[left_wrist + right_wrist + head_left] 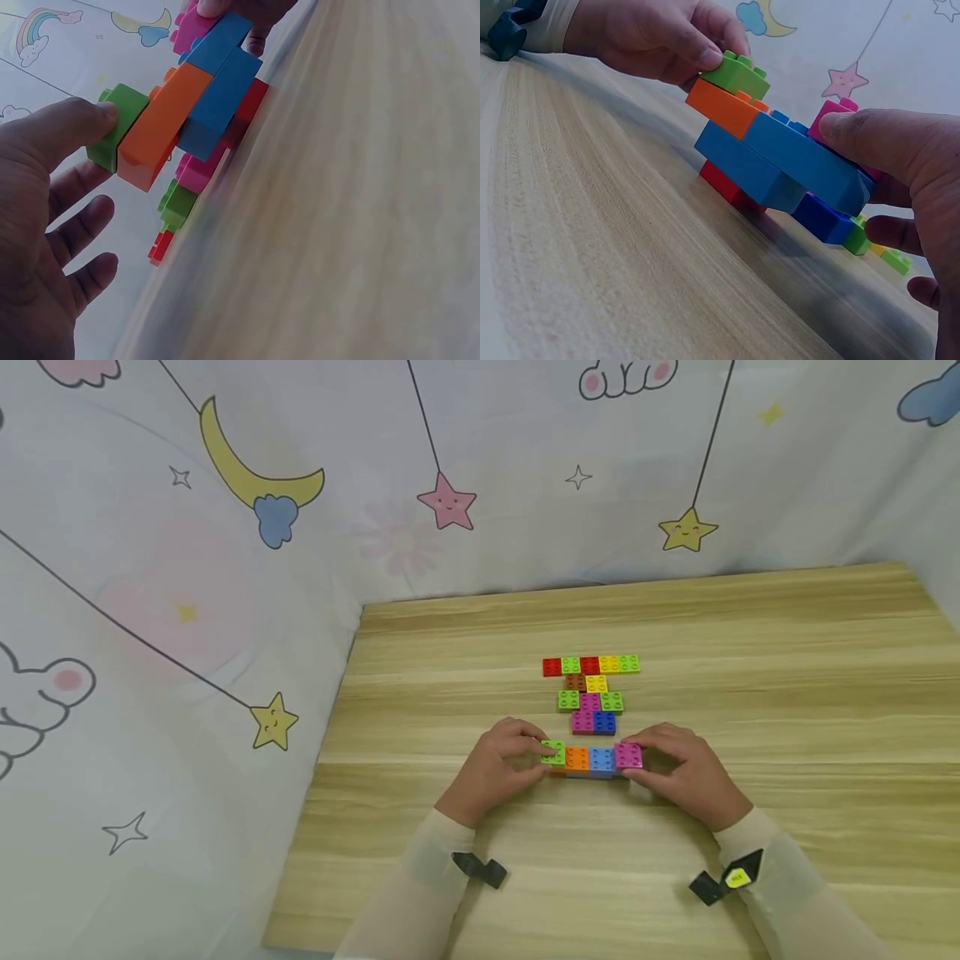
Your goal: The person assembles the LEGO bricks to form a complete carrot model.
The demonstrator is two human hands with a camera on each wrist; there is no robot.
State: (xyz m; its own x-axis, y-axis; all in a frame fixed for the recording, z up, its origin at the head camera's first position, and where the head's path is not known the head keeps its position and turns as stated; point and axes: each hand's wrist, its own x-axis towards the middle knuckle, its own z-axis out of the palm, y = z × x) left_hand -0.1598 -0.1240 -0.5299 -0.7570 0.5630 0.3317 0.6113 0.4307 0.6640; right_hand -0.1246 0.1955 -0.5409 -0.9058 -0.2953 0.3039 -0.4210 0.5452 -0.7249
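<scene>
Near the person, a stepped stack of toy building bricks stands on the table. Its bottom is a red brick (726,186), with a blue brick (742,161) over it. Above these lie an orange brick (577,759) and a lighter blue brick (602,759) end to end. My left hand (504,766) pinches a green brick (553,752) at the orange brick's outer end. At the opposite end my right hand (686,770) pinches a magenta brick (628,756) on the blue one. In the right wrist view, the thumb covers part of the magenta brick.
Just beyond the stack lie rows of bricks: magenta (582,722) and dark blue (604,722) nearest, then green with magenta, brown with yellow, and a longer red, green and yellow row (590,665). A patterned cloth (510,552) hangs behind the wooden table (450,677).
</scene>
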